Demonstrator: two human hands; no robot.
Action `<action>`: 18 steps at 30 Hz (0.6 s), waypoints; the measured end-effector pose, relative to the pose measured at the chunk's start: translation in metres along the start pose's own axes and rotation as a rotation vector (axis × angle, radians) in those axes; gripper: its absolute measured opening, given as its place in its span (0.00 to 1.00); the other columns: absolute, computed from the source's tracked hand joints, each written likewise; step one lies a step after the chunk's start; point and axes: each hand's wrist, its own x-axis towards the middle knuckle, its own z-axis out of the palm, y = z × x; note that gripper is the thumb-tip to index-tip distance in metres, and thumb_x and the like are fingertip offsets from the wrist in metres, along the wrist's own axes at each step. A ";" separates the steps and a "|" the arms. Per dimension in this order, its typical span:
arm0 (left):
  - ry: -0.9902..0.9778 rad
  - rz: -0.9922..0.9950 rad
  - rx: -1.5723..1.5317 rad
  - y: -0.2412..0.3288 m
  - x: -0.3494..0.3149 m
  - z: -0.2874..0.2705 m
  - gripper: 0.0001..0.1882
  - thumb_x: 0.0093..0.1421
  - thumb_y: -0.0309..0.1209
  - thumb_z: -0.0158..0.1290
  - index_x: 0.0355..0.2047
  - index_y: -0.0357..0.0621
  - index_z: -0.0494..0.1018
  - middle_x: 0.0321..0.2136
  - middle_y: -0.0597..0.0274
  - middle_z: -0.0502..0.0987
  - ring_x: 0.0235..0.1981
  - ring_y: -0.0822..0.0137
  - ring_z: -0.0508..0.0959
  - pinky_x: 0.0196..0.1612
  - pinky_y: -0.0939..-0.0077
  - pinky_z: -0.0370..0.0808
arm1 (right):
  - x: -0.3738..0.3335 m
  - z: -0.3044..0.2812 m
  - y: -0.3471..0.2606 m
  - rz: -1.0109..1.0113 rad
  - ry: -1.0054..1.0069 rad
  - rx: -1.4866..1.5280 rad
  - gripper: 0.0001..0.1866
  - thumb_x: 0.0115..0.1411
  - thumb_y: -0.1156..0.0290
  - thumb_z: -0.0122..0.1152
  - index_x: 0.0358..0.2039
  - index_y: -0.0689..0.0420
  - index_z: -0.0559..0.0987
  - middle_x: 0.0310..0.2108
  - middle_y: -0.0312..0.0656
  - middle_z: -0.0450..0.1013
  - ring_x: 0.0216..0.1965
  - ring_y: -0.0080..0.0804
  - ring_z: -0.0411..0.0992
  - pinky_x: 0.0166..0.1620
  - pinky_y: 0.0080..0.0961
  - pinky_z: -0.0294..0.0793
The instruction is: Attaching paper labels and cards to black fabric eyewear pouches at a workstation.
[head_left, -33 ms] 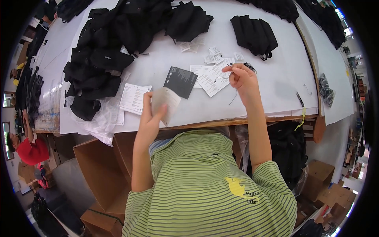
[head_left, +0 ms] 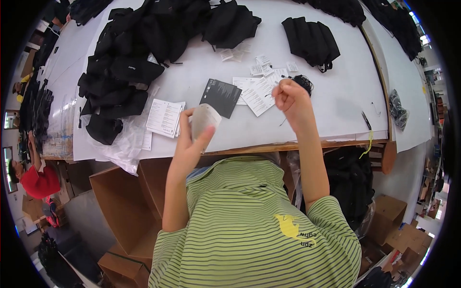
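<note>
My left hand (head_left: 191,144) is closed round a pale, curved card tag (head_left: 205,120) with small holes near its edge, held just above the table's front edge. My right hand (head_left: 292,98) is raised over the table, thumb and fingers pinched together. A thin black string (head_left: 282,123) seems to run from that pinch, though the fingers hide most of it. Behind this hand lies a bundle of black strings (head_left: 303,84). Between the hands are a dark grey printed card (head_left: 221,98) and white printed cards (head_left: 259,98). Another stack of white cards (head_left: 163,117) lies left of my left hand.
Black fabric bags or garments (head_left: 129,72) are heaped at the left and back, with another black fabric piece (head_left: 312,43) at the back right. Small snips (head_left: 366,120) with yellow cord lie near the right edge. Cardboard boxes (head_left: 122,206) stand below the table. A person in red (head_left: 41,180) is far left.
The card in my left hand has tilted and turned, and the hand has shifted slightly right. My right hand's fingers have curled in more, and the string trailing from them shows less.
</note>
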 end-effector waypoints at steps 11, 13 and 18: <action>-0.006 -0.076 -0.287 -0.006 -0.011 0.047 0.10 0.62 0.30 0.55 0.37 0.35 0.72 0.29 0.70 0.70 0.30 0.80 0.70 0.33 0.85 0.67 | -0.045 0.041 0.044 0.001 -0.159 -0.251 0.03 0.54 0.77 0.61 0.29 0.61 0.76 0.16 0.22 0.56 0.18 0.09 0.49 0.22 0.12 0.46; 0.017 -0.065 -0.257 -0.006 -0.013 0.046 0.09 0.61 0.30 0.55 0.36 0.34 0.73 0.28 0.70 0.70 0.29 0.79 0.69 0.31 0.85 0.67 | -0.049 0.041 0.042 -0.020 -0.134 -0.321 0.03 0.53 0.78 0.62 0.29 0.61 0.77 0.16 0.21 0.55 0.18 0.08 0.48 0.22 0.12 0.45; 0.061 0.001 -0.076 -0.003 -0.016 0.047 0.09 0.59 0.29 0.57 0.35 0.35 0.73 0.26 0.67 0.69 0.26 0.78 0.69 0.29 0.83 0.66 | -0.058 0.041 0.040 -0.164 -0.066 -0.552 0.05 0.52 0.74 0.65 0.28 0.59 0.78 0.14 0.20 0.47 0.17 0.09 0.43 0.22 0.14 0.43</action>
